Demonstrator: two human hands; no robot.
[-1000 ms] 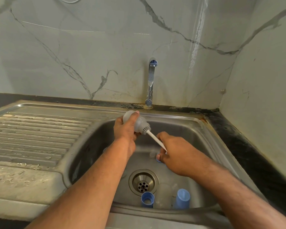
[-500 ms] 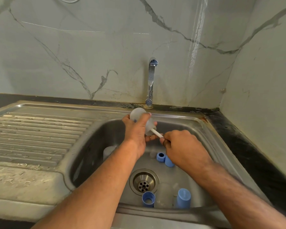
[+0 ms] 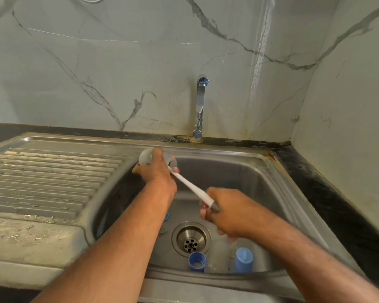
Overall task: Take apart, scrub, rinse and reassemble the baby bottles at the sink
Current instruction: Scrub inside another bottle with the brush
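Scrubbing the inside of one bottle body over the sink.

Above the stainless-steel sink basin (image 3: 239,176), the left hand (image 3: 157,171) wraps its fingers round a clear plastic baby bottle body (image 3: 148,157), mouth tilted right; the right hand (image 3: 228,212) clamps the long white bottle brush (image 3: 192,188), whose head sits hidden inside. Another clear bottle (image 3: 217,256), a blue plastic ring (image 3: 197,261) and a blue cap (image 3: 242,260) wait by the near wall. Next, likely, more strokes, then rinsing under the chrome tap (image 3: 200,103).
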